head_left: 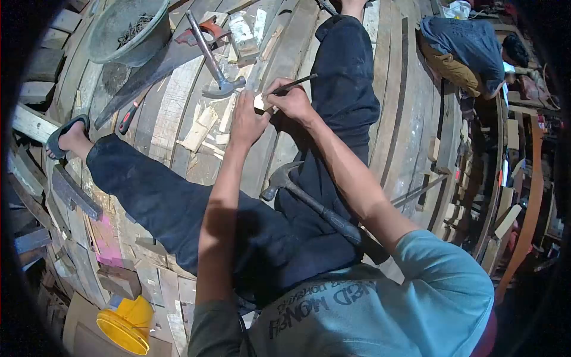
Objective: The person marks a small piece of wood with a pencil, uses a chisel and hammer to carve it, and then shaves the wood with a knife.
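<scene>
Between my outstretched legs, a small pale wood piece [259,102] lies at my fingertips. My left hand [247,119] rests against it with the fingers stretched forward. My right hand [290,101] is closed on a thin dark stick-like tool [299,84] that points up to the right. Just ahead of my left hand stands a hammer with a metal handle [207,53], its claw head near my fingertips. A second claw hammer [324,211] lies across my right thigh, head toward my knees.
A handsaw [156,68], a red-and-black screwdriver [128,118] and wood scraps [200,130] lie on the planks at left. A grey basin [128,41] holds nails. A yellow bucket [124,326] stands lower left. Another person [461,50] crouches upper right.
</scene>
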`<action>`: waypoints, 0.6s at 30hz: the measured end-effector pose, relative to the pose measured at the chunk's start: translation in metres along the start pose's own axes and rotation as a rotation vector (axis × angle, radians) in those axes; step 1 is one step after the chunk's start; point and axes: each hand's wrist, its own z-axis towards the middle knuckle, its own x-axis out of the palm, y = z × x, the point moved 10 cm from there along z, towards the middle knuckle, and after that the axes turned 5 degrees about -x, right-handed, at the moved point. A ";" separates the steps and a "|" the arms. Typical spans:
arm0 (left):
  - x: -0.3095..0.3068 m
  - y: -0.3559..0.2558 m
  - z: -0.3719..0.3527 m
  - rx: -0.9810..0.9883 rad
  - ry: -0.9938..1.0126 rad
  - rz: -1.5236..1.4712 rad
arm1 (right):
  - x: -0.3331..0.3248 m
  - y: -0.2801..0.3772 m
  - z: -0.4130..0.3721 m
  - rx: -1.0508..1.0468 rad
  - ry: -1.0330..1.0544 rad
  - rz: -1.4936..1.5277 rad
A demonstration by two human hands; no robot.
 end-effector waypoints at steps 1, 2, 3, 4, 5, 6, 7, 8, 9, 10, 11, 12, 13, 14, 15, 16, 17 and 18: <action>-0.001 -0.001 -0.001 0.002 -0.007 0.007 | 0.000 0.001 -0.001 0.010 -0.004 0.001; -0.001 -0.001 -0.002 0.003 -0.015 0.013 | 0.000 0.002 -0.002 0.020 -0.007 0.002; -0.002 -0.002 -0.002 0.012 -0.017 0.014 | 0.000 0.004 -0.002 0.010 -0.010 -0.008; -0.002 -0.002 -0.002 0.020 -0.020 0.014 | 0.000 0.006 -0.002 0.000 -0.013 -0.017; -0.002 -0.003 -0.002 0.029 -0.022 0.014 | 0.000 0.008 -0.003 -0.009 -0.016 -0.027; -0.002 -0.003 -0.001 0.023 -0.021 0.007 | -0.001 0.007 -0.003 -0.005 -0.012 -0.038; -0.003 -0.003 -0.001 0.018 -0.021 0.000 | 0.000 0.006 -0.002 0.000 -0.008 -0.049; -0.003 -0.003 -0.001 0.011 -0.020 -0.006 | 0.000 0.005 -0.002 0.005 -0.004 -0.059; -0.004 -0.003 -0.002 0.023 -0.036 0.002 | 0.000 0.007 -0.002 0.005 -0.004 -0.055; -0.003 -0.003 -0.002 0.035 -0.051 0.009 | 0.000 0.009 -0.003 0.006 -0.003 -0.050; -0.003 -0.003 -0.002 0.047 -0.066 0.016 | 0.000 0.012 -0.003 0.007 -0.003 -0.046; -0.004 -0.004 -0.002 0.047 -0.061 0.012 | 0.000 0.012 -0.003 0.002 -0.002 -0.064; -0.004 -0.005 -0.002 0.047 -0.055 0.009 | 0.000 0.012 -0.002 -0.002 0.000 -0.082; -0.005 -0.005 -0.002 0.046 -0.050 0.006 | 0.000 0.013 -0.002 -0.006 0.001 -0.099; -0.005 -0.004 -0.003 0.058 -0.061 0.017 | 0.000 0.009 -0.002 0.024 -0.006 -0.074; -0.004 -0.003 -0.003 0.070 -0.072 0.028 | -0.001 0.005 -0.003 0.054 -0.015 -0.048; -0.003 -0.002 -0.003 0.082 -0.083 0.037 | -0.002 0.001 -0.003 0.084 -0.023 -0.024; -0.003 -0.003 -0.002 0.068 -0.072 0.031 | -0.001 0.008 -0.001 -0.016 -0.016 -0.095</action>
